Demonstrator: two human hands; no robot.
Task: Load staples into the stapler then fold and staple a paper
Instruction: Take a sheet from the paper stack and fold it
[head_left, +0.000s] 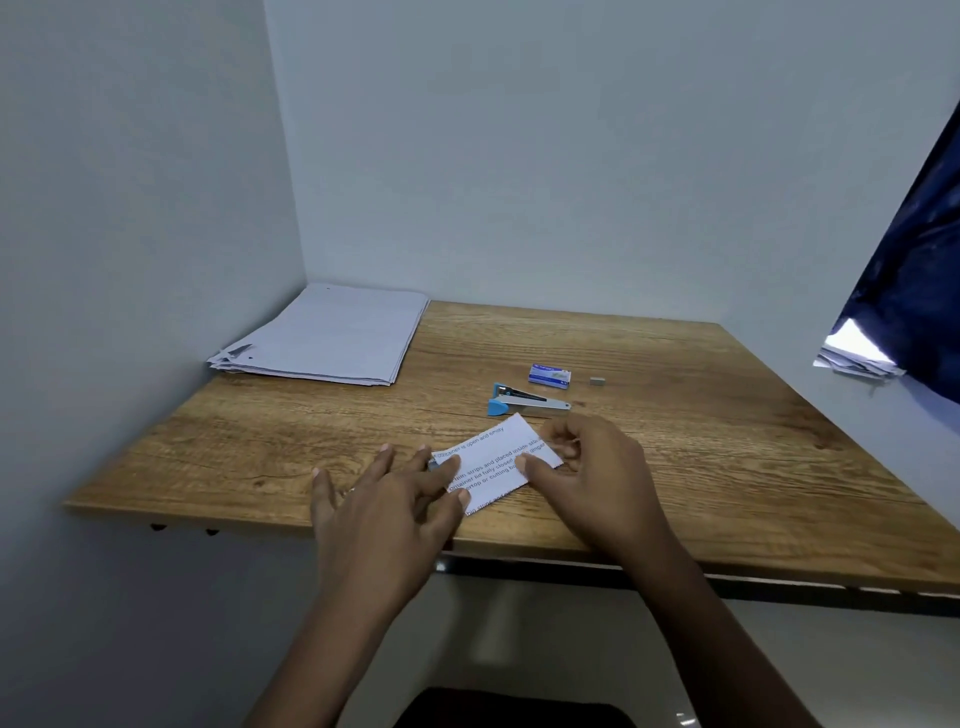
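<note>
My left hand (384, 499) presses flat-fingered on the folded paper (488, 462), lower centre on the table (675, 415), my right hand (592, 467) pinches its right end, and lifting either toward the stapler (524, 402) just above could let the fold skew.

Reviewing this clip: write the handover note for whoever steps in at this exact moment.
Hands: the left hand is open, fingers flat on the paper; the right hand pinches the paper's right edge.
Things: the paper lies folded near the front of the table; the stapler lies just behind it, untouched; the staple box sits behind that.
Done: the fold. Whether staples are loaded cannot be told.
Left: staple the paper.
</note>
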